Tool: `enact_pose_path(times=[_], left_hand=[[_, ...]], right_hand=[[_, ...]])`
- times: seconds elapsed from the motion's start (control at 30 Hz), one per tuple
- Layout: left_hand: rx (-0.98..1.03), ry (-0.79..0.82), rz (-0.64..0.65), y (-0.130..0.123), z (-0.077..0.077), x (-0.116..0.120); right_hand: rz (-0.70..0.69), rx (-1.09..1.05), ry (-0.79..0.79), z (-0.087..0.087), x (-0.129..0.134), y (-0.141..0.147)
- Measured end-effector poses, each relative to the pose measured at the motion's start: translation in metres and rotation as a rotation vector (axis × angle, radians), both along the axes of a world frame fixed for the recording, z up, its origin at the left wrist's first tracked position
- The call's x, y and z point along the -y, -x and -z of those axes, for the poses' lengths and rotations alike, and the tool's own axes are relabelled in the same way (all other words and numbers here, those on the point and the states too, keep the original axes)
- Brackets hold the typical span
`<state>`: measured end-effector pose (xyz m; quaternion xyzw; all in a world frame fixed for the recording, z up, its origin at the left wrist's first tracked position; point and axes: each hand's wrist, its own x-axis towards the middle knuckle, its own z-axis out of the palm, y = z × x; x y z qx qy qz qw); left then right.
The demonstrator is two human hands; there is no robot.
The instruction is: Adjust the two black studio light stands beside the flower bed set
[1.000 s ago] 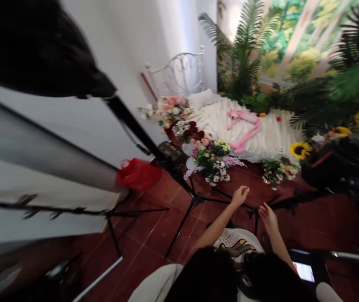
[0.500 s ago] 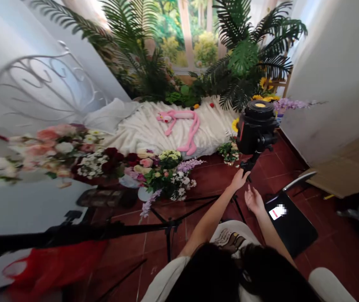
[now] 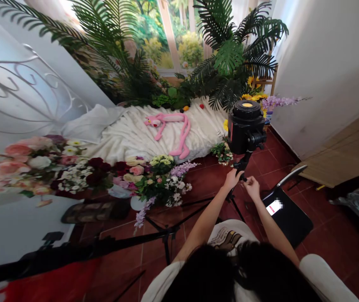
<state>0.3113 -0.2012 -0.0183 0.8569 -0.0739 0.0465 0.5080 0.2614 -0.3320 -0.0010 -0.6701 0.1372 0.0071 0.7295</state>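
A black studio light [image 3: 244, 132] stands upright on a light stand in front of me. My left hand [image 3: 231, 180] is closed round the stand's pole just below the lamp. Beside it, my right hand [image 3: 253, 187] has its fingers pinched at a small black knob [image 3: 244, 178] on the stand. The fingertips partly cover the knob. The stand's lower part is hidden behind my forearms and hands.
A black chair [image 3: 292, 224] with a lit phone [image 3: 273, 207] on it is at my right. A tripod [image 3: 166, 231] spreads its legs at left. Flowers [image 3: 162, 180] border a white-draped bed [image 3: 125, 136] with a pink plush toy [image 3: 182, 134]. Palm leaves [image 3: 226, 54] stand behind.
My right hand has moved up and left from open beside the stand to pinching the knob. My left hand stays on the pole. The whole view has shifted slightly.
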Motion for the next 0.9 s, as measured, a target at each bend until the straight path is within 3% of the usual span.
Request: enact_pose_path(times=[0.07,0.13,0.3,0.47,0.57,0.7,0.9], left_hand=[[0.000,0.003,0.000,0.000,0.000,0.000],[-0.004,0.004,0.005,0.000,0.000,0.000],[0.018,0.050,0.006,0.004,0.003,0.004],[0.003,0.117,-0.017,0.008,0.007,0.009],[-0.025,0.108,-0.010,0.008,0.005,0.008],[-0.010,0.105,0.005,0.010,-0.005,0.004],[-0.016,0.132,-0.013,0.014,-0.013,0.005]], right_hand=[[-0.034,0.135,0.292,-0.004,0.004,0.003],[-0.063,0.197,0.411,-0.011,0.005,0.004],[0.076,0.363,0.262,-0.031,-0.016,-0.004],[0.113,0.279,0.476,-0.038,-0.035,-0.024],[0.061,0.274,0.468,-0.048,-0.034,-0.033],[0.042,0.368,0.360,-0.084,-0.031,-0.039],[0.047,0.541,0.299,-0.162,-0.031,-0.050]])
